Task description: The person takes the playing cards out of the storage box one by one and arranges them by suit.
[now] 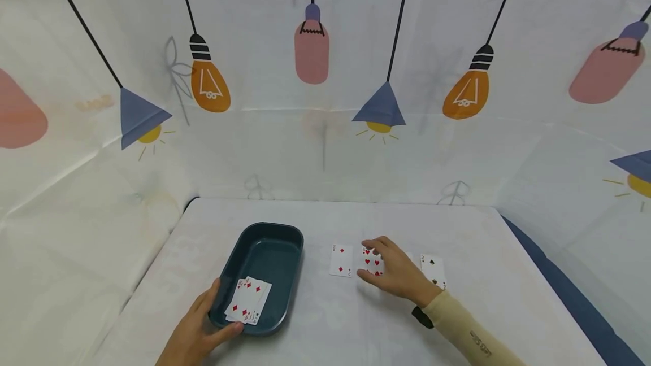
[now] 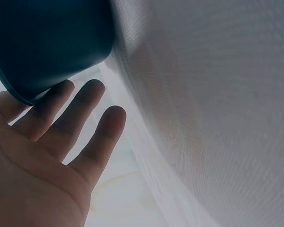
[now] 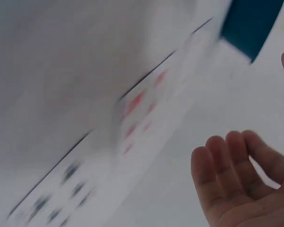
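Observation:
My left hand (image 1: pixel 200 321) rests at the near left corner of a dark teal tray (image 1: pixel 292 284), its thumb along the near rim. In the left wrist view its fingers extend loosely against the outer wall, some apart from it. Inside the tray lies a small overlapping pile of playing cards (image 1: pixel 249 300), a diamonds card on top. My right hand (image 1: pixel 396 273) hovers over a row of face-up cards, thumb and fingers spread, holding nothing. It partly covers a hearts card (image 1: pixel 373 262). Left of that lies a diamonds card (image 1: pixel 341 260); a spades card (image 1: pixel 432 270) lies on the right.
The cards and tray are on a white-covered table (image 1: pixel 325 321). Behind it hangs a white fabric wall (image 1: pixel 264 146) printed with lamps and bulbs. Blue material (image 1: pixel 564 287) shows along the table's right edge. A black band (image 1: pixel 422 317) is on the right wrist.

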Demonstrator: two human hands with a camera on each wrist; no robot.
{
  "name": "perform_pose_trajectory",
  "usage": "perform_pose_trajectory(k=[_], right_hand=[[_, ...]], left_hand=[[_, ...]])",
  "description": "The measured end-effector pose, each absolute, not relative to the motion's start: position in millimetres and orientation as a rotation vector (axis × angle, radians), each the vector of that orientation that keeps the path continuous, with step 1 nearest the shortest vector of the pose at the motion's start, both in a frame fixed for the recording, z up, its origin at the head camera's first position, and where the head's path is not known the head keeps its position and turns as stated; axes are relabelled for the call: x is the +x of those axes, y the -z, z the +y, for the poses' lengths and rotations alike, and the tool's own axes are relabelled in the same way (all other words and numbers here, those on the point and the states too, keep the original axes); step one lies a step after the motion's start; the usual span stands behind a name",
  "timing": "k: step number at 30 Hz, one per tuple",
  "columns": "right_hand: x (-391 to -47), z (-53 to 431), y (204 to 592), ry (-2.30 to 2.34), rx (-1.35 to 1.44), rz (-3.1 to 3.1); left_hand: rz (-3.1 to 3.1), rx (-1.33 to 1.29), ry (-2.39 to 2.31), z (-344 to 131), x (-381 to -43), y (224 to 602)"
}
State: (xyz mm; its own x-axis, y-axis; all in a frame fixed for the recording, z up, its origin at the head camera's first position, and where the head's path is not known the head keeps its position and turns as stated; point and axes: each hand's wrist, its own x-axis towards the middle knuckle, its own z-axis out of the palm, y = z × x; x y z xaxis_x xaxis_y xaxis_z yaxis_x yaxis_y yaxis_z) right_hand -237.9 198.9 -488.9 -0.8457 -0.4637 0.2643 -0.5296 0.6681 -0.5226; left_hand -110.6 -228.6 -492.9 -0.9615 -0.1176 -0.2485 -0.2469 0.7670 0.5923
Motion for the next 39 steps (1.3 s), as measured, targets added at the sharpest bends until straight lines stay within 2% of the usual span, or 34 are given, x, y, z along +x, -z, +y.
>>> perform_pose_trajectory(k=[10,39], right_hand=[[-223.0,129.2,477.4,-1.055,0.998,-2.647],[-209.0,42.4,462.5,-1.062,1.274,-2.584]], left_hand=[[2.773,-0.269,-0.965,-230.2,-111.1,493.4],[2.791,-0.23,-0.944,-231.6,-110.5,494.3]])
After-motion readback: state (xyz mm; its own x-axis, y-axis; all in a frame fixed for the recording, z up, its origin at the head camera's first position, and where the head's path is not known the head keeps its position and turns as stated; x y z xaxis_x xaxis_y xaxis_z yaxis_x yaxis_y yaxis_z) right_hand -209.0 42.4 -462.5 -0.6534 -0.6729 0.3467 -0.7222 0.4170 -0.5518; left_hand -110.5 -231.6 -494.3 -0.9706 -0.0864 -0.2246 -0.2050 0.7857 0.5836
